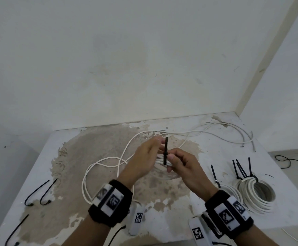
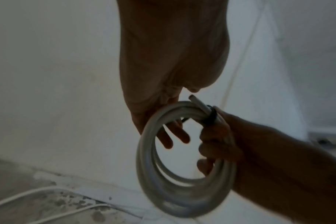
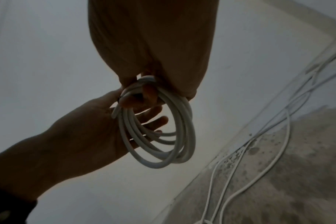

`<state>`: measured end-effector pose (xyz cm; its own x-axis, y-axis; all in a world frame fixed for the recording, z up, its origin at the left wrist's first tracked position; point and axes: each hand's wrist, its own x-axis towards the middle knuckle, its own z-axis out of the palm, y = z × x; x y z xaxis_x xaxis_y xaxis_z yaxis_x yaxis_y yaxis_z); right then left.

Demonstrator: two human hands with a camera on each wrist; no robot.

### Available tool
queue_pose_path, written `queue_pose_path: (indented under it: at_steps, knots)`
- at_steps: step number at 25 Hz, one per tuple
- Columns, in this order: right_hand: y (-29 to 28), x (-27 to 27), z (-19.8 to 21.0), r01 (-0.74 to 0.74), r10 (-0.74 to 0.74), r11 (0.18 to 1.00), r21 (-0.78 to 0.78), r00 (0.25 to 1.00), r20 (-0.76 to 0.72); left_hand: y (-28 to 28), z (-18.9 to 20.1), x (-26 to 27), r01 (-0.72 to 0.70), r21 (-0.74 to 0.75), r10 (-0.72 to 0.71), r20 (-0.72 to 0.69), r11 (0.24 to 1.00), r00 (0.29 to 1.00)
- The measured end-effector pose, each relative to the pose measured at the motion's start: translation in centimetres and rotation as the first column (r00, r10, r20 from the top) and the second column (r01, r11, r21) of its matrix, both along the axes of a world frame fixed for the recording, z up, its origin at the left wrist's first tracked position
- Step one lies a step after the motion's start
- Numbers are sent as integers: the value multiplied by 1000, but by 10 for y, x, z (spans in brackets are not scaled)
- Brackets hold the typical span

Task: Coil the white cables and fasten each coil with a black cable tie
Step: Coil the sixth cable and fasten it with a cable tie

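Observation:
My right hand [image 1: 177, 161] grips a small white cable coil [image 1: 162, 161] held above the table, fingers curled round its strands. A black cable tie [image 1: 166, 150] is looped round the coil at that grip, and its tail stands upright. In the left wrist view the tie's band [image 2: 211, 115] crosses the strands beside the cable's cut end [image 2: 197, 101]. My left hand [image 1: 153, 148] is beside the coil with straight fingers [image 2: 175, 136] reaching behind it and holds nothing. The right wrist view shows the coil [image 3: 183, 130] hanging from my right fingers [image 3: 145, 94].
Two tied coils [image 1: 256, 192] [image 1: 229, 189] lie at the table's right with tie tails sticking up. Several loose black ties [image 1: 36, 192] lie at the left. Loose white cables [image 1: 102, 162] [image 1: 224, 129] run across the stained table [image 1: 109, 142] to the back wall.

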<state>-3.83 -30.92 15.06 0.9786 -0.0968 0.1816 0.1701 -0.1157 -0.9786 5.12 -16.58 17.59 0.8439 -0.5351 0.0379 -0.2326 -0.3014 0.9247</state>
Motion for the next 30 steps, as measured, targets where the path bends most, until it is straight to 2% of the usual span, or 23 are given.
queue_pose_path:
  at_steps: [3, 4, 6, 8, 10, 14, 16, 19, 22, 26, 28, 30]
  knots:
    - [-1, 0, 4, -8, 10, 997, 72, 1000, -23, -3, -5, -19, -59, 169, 5, 303, 984, 953]
    - [-1, 1, 6, -16, 20, 996, 83, 999, -39, -4, -6, -22, -103, 167, 32, 380, 981, 924]
    - [-2, 2, 10, -14, 23, 993, 116, 997, -73, -5, -8, -21, -161, 85, 108, 439, 983, 892]
    - [-3, 2, 15, -27, 51, 981, 191, 992, -120, -3, -12, -16, -150, -14, 143, 404, 989, 904]
    - [-3, 5, 20, -19, 75, 961, 277, 979, -191, -1, -14, -14, -94, -38, 101, 357, 995, 929]
    - [-10, 14, 27, 117, 57, 886, 450, 934, -354, -1, -9, -14, -1, -49, 16, 296, 999, 955]
    - [-15, 17, 29, 114, 71, 898, 424, 915, -397, -1, -7, -16, 16, -56, 0, 276, 998, 961]
    - [-18, 17, 29, 125, 114, 871, 475, 889, -444, -5, -6, -21, 29, -74, -8, 269, 997, 963]
    - [-18, 15, 30, 116, 72, 909, 399, 903, -424, -8, -3, -26, 24, -102, -2, 214, 994, 977]
    - [-17, 14, 36, 207, -87, 928, 309, 929, -360, -12, 4, -31, 55, -210, -56, 0, 976, 998]
    - [-16, 16, 40, 240, -137, 923, 302, 936, -324, -15, 11, -34, 14, -258, -53, -146, 966, 988]
    - [-16, 20, 43, 255, -167, 919, 301, 942, -290, -16, 16, -35, 8, -287, -71, -210, 958, 975]
